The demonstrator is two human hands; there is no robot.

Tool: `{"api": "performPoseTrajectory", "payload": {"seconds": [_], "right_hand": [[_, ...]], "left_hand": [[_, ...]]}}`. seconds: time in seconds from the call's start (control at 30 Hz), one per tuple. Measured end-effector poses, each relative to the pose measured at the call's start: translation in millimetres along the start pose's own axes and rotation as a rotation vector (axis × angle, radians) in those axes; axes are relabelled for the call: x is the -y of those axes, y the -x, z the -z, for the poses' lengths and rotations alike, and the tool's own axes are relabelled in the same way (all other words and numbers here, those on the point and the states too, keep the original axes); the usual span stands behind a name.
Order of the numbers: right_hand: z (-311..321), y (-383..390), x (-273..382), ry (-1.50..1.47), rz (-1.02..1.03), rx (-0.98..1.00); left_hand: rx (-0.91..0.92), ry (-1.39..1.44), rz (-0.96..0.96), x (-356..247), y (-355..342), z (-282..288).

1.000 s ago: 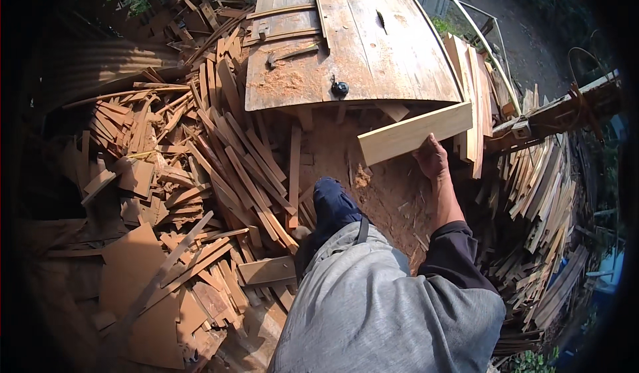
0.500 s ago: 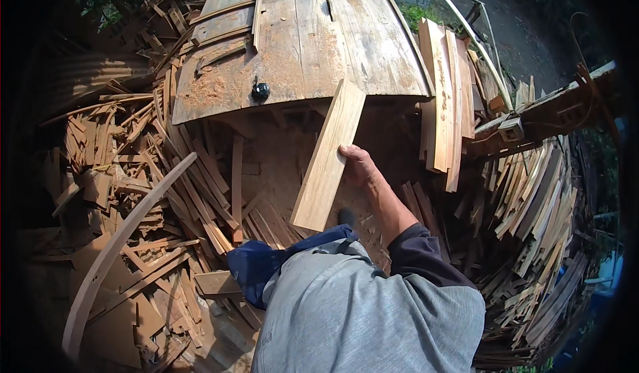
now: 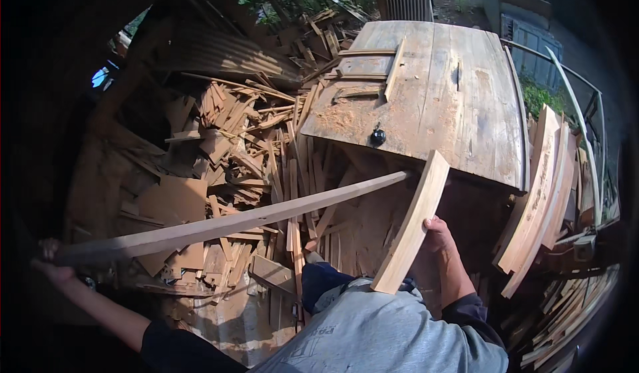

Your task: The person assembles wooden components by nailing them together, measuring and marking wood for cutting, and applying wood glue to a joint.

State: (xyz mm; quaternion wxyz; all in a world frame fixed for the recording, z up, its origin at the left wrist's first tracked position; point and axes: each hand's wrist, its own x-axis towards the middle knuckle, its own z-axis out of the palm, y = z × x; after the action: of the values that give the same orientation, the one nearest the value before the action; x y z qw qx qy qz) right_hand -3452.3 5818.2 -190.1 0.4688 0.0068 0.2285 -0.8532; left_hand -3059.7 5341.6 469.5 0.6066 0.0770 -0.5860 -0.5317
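At the far left, my left hand (image 3: 56,266) is closed round a long weathered wooden batten (image 3: 233,224), which slants across the scrap wood toward the table's underside. My right hand (image 3: 437,234) grips a short pale board (image 3: 414,216) by its side, holding it steeply angled in front of the table. The wooden table (image 3: 479,120) carries narrow strips (image 3: 393,70), a hammer-like tool (image 3: 353,92), a small black round object (image 3: 378,135) and scattered sawdust (image 3: 336,117).
Loose scrap wood and sheet offcuts (image 3: 180,200) cover the ground at left, below corrugated sheeting (image 3: 226,57). Long planks (image 3: 539,180) lean at the table's right beside a pale pole (image 3: 576,120). More strips (image 3: 572,306) are stacked at lower right. A pale blue panel (image 3: 532,47) stands behind.
The view has swung left. My left hand has appeared gripping the long batten, which now lies across the view. The short board stays in my right hand, turned from crosswise to lengthwise.
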Motion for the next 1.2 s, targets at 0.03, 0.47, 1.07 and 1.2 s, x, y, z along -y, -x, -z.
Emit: {"api": "performPoseTrajectory", "payload": {"seconds": [0.03, 0.47, 1.07, 1.2], "right_hand": [[-26.8, 9.4, 4.2, -0.011, 0.087, 0.117], [-21.2, 4.9, 16.0, 0.32, 0.059, 0.098], [-30.1, 9.5, 3.7, 0.195, 0.174, 0.04], [-18.1, 74.1, 65.5, 0.127, 0.367, -0.014]], "left_hand": [[0.025, 0.032, -0.055, -50.4, 30.2, -34.5], [-0.314, 0.235, 0.152, 116.5, 87.9, -29.4], [-0.238, 0.087, 0.247, 175.9, -33.2, 133.3], [-0.129, 0.052, 0.467, 277.1, -10.0, 59.6]]}}
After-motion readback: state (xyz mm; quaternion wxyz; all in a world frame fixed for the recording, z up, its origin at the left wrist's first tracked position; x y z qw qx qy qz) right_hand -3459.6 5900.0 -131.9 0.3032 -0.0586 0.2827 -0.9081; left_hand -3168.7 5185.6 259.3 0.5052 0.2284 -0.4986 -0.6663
